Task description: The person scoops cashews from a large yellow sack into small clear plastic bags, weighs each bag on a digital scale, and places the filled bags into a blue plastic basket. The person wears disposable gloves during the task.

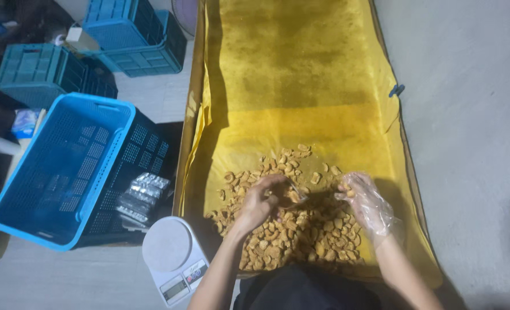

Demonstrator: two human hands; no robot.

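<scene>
While my bare left hand (259, 202) pinches a small clear bag (297, 194), my gloved right hand (367, 202) holds fried pieces (292, 229) heaped at 6 o'clock on the yellow sheet (301, 74); open sheet runs toward 12, scale (172, 255) at 8.

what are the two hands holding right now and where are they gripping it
The left hand pinches something small over the fried snack pieces; what exactly cannot be told. The gloved right hand holds one piece in its fingers.

Dim, soft overhead light, dark shadow along the yellow sheet (301, 86)'s left edge, slight blur and wide-angle bending at edges.
</scene>
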